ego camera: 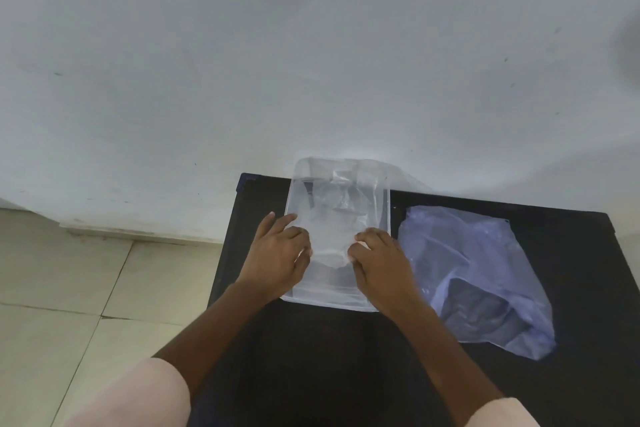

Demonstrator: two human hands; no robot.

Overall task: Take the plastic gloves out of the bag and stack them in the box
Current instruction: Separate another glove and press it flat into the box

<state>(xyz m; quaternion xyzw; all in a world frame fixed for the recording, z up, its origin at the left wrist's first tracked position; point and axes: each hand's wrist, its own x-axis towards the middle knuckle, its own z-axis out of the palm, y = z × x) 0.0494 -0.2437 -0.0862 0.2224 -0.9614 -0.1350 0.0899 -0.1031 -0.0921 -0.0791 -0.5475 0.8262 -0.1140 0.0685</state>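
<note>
My left hand (pixel 280 250) and right hand (pixel 377 255), fingers curled, press a thin clear plastic glove (pixel 330 243) into the clear rectangular box (pixel 382 204). The crumpled bluish plastic bag (pixel 485 274) looks nearly empty; I can't tell what's left.

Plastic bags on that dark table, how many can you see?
1: the bluish plastic bag lies crumpled right of the clear box, where both hands press a glove. Others may be hidden.

A dark surface (pixel 346 357) stands against a pale, scuffed wall (pixel 311 62). To its left lies a floor (pixel 52 288) of light tiles with thin dark joints.
</note>
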